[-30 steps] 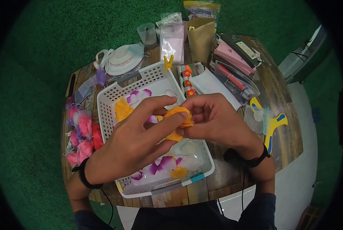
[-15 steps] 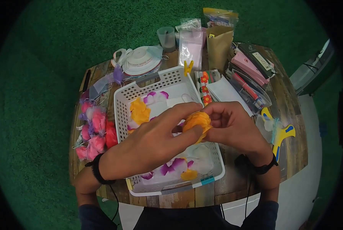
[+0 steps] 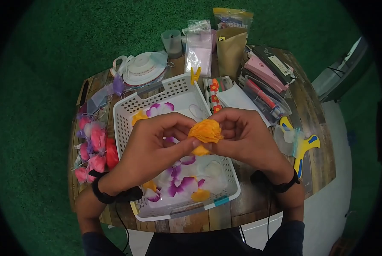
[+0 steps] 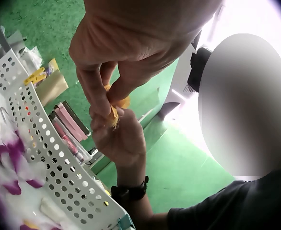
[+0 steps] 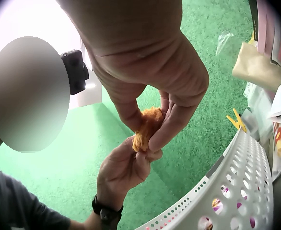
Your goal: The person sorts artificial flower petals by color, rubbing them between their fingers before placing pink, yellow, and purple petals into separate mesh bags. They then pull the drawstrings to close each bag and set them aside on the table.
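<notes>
A layered bundle of orange petals [image 3: 206, 131] is held up over the white basket [image 3: 238, 187], between both hands. My left hand [image 3: 154, 138] pinches its left side with thumb and fingers. From the other side my right hand [image 3: 253, 138] pinches it, thumb near the lower edge. The right wrist view shows the ruffled edges of the bundle [image 5: 147, 127] between the fingertips of the two hands. Inside the basket lie purple-and-white petals [image 3: 186, 185] and a loose orange petal [image 3: 200, 195]. My left hand hides part of the basket's contents.
Bagged pink bundles [image 3: 98, 138] lie left of the basket. A yellow clothespin [image 3: 195, 75] clips its far rim. Behind stand a plastic cup [image 3: 172, 44] and a brown paper bag [image 3: 231, 52]. Pink and black boxes [image 3: 265, 68] and a yellow-blue tool [image 3: 304, 151] are at right.
The left fingers, earlier stretched over the orange bundle, have drawn back and now pinch its left side. The bundle has turned and shows its layered top. The head view has shifted a little.
</notes>
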`<state>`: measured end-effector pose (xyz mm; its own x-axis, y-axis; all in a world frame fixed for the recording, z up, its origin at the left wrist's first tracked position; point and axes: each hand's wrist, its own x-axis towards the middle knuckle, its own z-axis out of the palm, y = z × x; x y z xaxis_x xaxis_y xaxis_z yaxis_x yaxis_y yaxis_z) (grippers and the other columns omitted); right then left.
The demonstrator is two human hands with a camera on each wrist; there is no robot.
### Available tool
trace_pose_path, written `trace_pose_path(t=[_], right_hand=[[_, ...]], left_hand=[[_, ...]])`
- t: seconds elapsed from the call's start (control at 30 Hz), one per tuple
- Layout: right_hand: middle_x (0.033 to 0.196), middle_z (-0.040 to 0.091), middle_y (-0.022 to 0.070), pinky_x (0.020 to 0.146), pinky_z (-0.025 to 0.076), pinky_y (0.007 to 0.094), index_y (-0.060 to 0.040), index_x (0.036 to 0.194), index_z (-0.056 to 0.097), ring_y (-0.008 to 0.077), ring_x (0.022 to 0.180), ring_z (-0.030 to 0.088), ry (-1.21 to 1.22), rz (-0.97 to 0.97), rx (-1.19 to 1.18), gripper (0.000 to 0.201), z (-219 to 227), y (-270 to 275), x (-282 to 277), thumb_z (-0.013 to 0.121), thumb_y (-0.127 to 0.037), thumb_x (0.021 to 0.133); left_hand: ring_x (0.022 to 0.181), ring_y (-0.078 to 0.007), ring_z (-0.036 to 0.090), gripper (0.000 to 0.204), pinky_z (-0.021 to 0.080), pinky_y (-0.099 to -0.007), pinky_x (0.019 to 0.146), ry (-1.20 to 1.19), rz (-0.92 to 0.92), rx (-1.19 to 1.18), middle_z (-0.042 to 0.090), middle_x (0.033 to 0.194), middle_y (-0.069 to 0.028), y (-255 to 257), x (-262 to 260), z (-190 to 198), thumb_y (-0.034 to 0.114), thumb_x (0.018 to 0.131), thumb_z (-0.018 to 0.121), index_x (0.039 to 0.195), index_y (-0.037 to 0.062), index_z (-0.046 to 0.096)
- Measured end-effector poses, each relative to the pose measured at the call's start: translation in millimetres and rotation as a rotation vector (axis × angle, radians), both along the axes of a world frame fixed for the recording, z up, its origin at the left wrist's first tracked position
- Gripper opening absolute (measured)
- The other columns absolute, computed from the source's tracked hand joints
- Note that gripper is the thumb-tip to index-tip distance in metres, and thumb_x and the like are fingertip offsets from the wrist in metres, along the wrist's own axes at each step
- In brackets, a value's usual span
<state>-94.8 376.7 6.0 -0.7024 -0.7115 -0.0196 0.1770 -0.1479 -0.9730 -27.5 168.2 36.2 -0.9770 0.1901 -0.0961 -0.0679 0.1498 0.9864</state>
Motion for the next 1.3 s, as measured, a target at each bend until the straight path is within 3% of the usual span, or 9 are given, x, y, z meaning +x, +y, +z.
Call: trace_pose_path(t=[0.37,0.83,1.0,1.07,1.1,1.17,1.2,1.27,1.3], right_hand=[[0.095,0.070,0.0078,0.065,0.056,0.0210,0.0027,0.111,0.062,0.0093,0.082,0.068,-0.044,-0.074,-0.028,0.026,9.3,4.0,-0.6,0.070,-0.009,0.089],[0.100,0.070,0.0109,0.072,0.054,0.0204,0.0060,0.110,0.062,0.0089,0.085,0.067,0.093,-0.112,-0.077,0.024,5.8,-3.9,11.9,0.069,-0.002,0.089],[0.100,0.070,0.0094,0.075,0.054,0.0214,0.0050,0.108,0.065,0.0092,0.086,0.067,0.207,-0.176,-0.112,0.022,-6.3,-3.6,9.7,0.068,0.002,0.087],[0.097,0.071,0.0099,0.072,0.054,0.0232,0.0036,0.102,0.069,0.0131,0.083,0.069,0.583,-0.266,-0.059,0.022,-8.7,-1.8,9.4,0.069,0.007,0.081],[0.097,0.071,0.0099,0.072,0.054,0.0232,0.0036,0.102,0.069,0.0131,0.083,0.069,0.579,-0.259,-0.058,0.022,-5.6,-2.3,9.5,0.069,0.007,0.081],[0.095,0.070,0.0125,0.066,0.055,0.0254,0.0028,0.096,0.070,0.0190,0.077,0.070,1.135,-0.429,0.065,0.022,3.2,-1.9,11.1,0.071,0.008,0.075],[0.095,0.070,0.0125,0.066,0.055,0.0254,0.0028,0.096,0.070,0.0190,0.077,0.070,1.121,-0.419,0.071,0.022,1.8,-2.7,12.0,0.071,0.008,0.075],[0.093,0.069,0.0148,0.061,0.055,0.0276,0.0025,0.095,0.070,0.0228,0.073,0.069,1.457,-0.524,0.195,0.025,-0.7,-5.3,11.4,0.073,0.008,0.072],[0.093,0.069,0.0148,0.061,0.055,0.0276,0.0025,0.095,0.070,0.0228,0.073,0.069,1.453,-0.515,0.194,0.025,-2.5,-6.1,10.6,0.073,0.008,0.072]], left_hand=[[0.088,-0.0086,0.065,0.027,0.056,-0.0228,0.073,0.112,0.023,0.103,0.067,0.102,-0.0072,-1.6,-3.4,-8.9,0.006,0.090,0.070,0.113,-0.0037,0.061],[0.084,-0.0066,0.062,0.021,0.053,-0.0214,0.071,0.128,0.026,0.067,0.067,0.100,-0.0059,-0.6,-6.1,-10.7,0.007,0.090,0.070,0.107,-0.0029,0.064],[0.086,-0.0082,0.064,0.021,0.056,-0.0227,0.074,0.135,-0.018,0.177,0.066,0.104,-0.0073,1.3,-5.9,-14.8,0.007,0.092,0.067,0.108,-0.0032,0.060],[0.090,-0.0095,0.065,0.022,0.057,-0.0238,0.077,0.084,-0.037,0.281,0.066,0.105,-0.0076,0.0,-5.0,-11.7,0.007,0.092,0.067,0.110,-0.0033,0.060],[0.095,-0.0109,0.066,0.024,0.057,-0.0248,0.081,0.037,-0.063,0.389,0.066,0.106,-0.0080,-0.1,-5.4,-8.9,0.007,0.092,0.067,0.112,-0.0035,0.059],[0.098,-0.0118,0.066,0.026,0.056,-0.0252,0.084,-0.044,-0.031,0.415,0.066,0.106,-0.0082,1.1,-6.2,2.5,0.009,0.092,0.068,0.113,-0.0035,0.059],[0.101,-0.0128,0.065,0.028,0.056,-0.0256,0.087,-0.120,-0.006,0.436,0.066,0.107,-0.0084,2.2,-5.9,7.2,0.010,0.092,0.069,0.114,-0.0034,0.059],[0.100,-0.0137,0.065,0.030,0.056,-0.0283,0.088,-0.147,0.015,0.453,0.064,0.113,-0.0100,3.8,-7.0,4.7,0.007,0.092,0.066,0.120,-0.0018,0.058],[0.100,-0.0138,0.065,0.030,0.055,-0.0281,0.088,-0.109,-0.009,0.433,0.064,0.111,-0.0098,2.5,-8.8,-0.7,0.006,0.092,0.066,0.119,-0.0017,0.058]])
